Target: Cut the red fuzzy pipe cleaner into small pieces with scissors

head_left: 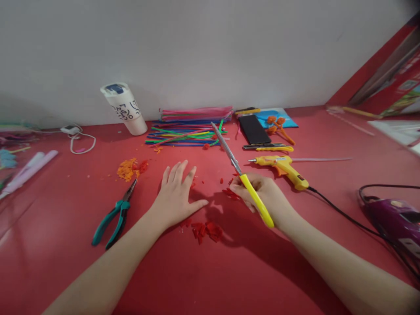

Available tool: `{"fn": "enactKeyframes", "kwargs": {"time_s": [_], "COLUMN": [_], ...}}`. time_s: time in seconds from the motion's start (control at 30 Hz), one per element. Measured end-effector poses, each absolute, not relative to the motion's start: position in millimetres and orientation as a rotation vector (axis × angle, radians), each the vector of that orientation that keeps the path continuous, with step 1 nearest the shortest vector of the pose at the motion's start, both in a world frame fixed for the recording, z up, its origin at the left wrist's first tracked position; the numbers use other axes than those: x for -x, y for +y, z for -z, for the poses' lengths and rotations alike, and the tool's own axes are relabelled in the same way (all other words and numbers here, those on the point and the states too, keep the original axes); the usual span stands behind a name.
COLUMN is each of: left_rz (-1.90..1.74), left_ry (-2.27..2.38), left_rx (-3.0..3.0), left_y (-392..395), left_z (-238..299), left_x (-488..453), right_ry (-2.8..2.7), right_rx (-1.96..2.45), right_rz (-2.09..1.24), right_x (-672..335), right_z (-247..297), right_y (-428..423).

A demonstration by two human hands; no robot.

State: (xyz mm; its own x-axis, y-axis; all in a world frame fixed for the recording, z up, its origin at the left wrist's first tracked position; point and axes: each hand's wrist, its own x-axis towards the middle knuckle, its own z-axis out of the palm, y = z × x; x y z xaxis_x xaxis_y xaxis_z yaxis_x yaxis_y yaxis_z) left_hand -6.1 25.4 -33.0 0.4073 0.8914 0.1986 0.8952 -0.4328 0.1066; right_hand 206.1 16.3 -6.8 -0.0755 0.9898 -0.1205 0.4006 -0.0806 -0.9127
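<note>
My left hand [177, 192] lies flat on the red table [229, 271], fingers stretched out and holding nothing. My right hand [265, 197] is closed around yellow-handled scissors [241, 177], whose metal blades point up and away to the left. Small red cut pieces [206, 229] lie between my hands, with a few more by my right fingers. A pile of coloured straws [190, 129] sits behind the hands near the wall.
Teal pliers [114, 216] lie left of my left hand, beside orange scraps [129, 168]. A yellow glue gun [284, 168] with a black cord, a phone [253, 129], a white cup [124, 109] and a purple device [393, 218] stand around.
</note>
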Motion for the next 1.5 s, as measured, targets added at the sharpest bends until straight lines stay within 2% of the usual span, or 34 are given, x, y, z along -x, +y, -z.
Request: {"fn": "enactKeyframes", "kwargs": {"time_s": [0.23,0.5,0.67,0.9,1.17,1.27,1.4,1.5], "left_rz": [0.356,0.227,0.379,0.424,0.422,0.459,0.300,0.377], "left_ry": [-1.692,-1.254,-1.549,-1.531,-1.771,-1.739,-1.531,-1.618], "left_rx": [2.602,2.859,2.550,2.513,2.064,2.130,2.414,2.277], "left_y": [49.3,40.2,51.7,54.6,85.3,69.7,48.2,46.4], "left_z": [18.0,36.7,38.3,49.5,28.0,24.3,33.7,29.6], "left_x": [29.3,16.9,18.7,-14.2,50.5,54.0,43.8,38.2], "right_ry": [-1.562,-1.560,-1.557,-1.579,-1.627,-1.627,-1.676,-1.836], "right_rx": [1.577,1.576,1.595,1.590,1.593,1.579,1.617,1.620], "right_rz": [-1.199,-1.193,-1.197,-1.184,-1.131,-1.130,-1.113,-0.959], "right_x": [-208.6,-207.3,-205.7,-207.0,-208.7,-207.7,-207.1,-209.3], "right_z": [2.9,-1.0,-2.5,0.4,2.6,2.6,3.8,7.4], "right_y": [13.2,12.0,10.6,13.0,13.1,13.0,13.9,14.9]}}
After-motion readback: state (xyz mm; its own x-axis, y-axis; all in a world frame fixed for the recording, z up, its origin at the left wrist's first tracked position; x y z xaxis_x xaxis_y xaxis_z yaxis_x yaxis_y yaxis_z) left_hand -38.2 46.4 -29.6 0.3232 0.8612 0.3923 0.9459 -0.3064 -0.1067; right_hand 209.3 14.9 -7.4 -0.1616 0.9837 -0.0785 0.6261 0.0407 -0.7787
